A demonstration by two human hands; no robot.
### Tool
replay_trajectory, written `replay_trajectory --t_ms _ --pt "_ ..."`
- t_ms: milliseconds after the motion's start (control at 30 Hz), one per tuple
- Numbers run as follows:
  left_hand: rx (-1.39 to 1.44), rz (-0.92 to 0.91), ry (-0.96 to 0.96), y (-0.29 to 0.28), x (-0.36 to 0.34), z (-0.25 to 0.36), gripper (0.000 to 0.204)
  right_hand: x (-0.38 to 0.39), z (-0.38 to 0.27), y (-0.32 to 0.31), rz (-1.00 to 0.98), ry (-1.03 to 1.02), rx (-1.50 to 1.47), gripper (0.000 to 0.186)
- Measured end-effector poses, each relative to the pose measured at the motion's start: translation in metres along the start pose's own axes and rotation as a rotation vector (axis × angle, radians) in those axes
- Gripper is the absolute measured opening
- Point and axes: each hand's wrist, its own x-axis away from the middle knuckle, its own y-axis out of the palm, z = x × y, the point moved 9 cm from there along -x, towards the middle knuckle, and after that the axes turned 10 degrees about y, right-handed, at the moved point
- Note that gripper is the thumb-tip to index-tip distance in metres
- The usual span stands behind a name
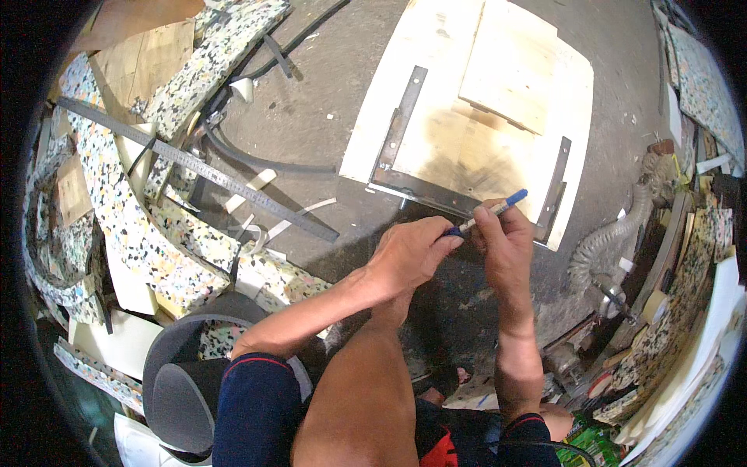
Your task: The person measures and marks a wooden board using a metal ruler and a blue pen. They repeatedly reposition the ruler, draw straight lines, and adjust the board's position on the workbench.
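Between both hands, above the near edge of a pale wooden board [364, 148], is a slim pen [512, 198] with a white barrel and blue ends. My right hand [506, 249] pinches its barrel, with one blue end sticking up past the fingers. At the pen's other end, my left hand [412, 253] has its fingers closed around the blue tip, which looks like a pen cap [453, 231]; whether it is on the pen or apart is unclear. A dark metal bracket [420, 189] with side arms lies on the board. A smaller wooden panel [510, 70] rests farther back.
A long steel ruler [202, 167] lies over speckled foam offcuts [117, 187] on the left. Dark rubber strips [264, 163] curve across the grey floor. At the right are a ribbed hose [611, 233] and stacked foam scraps [700, 280]. A grey foam roll [183, 389] stands by my left arm.
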Motion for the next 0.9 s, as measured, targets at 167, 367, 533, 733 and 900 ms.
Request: replay_trajectory --t_ms 167,367,533,733,900 --pt "0.005 -0.116 -0.084 -0.014 -0.002 0.001 0.021 -0.006 -0.010 0.012 -0.014 0.003 0.010 0.011" --pt "0.062 -0.181 -0.131 -0.054 0.039 -0.005 0.017 -0.026 -0.086 -0.106 0.208 -0.340 -0.427 0.010" --pt "0.162 0.240 -0.201 -0.125 0.033 -0.065 0.022 -0.035 -0.113 -0.072 0.200 -0.433 0.073 0.014" --pt "-0.335 0.408 -0.131 -0.182 -0.055 -0.084 0.032 -0.058 -0.056 -0.015 0.094 -0.244 -0.045 0.013" --pt "-0.493 0.289 -0.183 -0.184 -0.091 -0.127 0.053 -0.069 -0.034 -0.006 0.118 -0.180 -0.002 0.017"
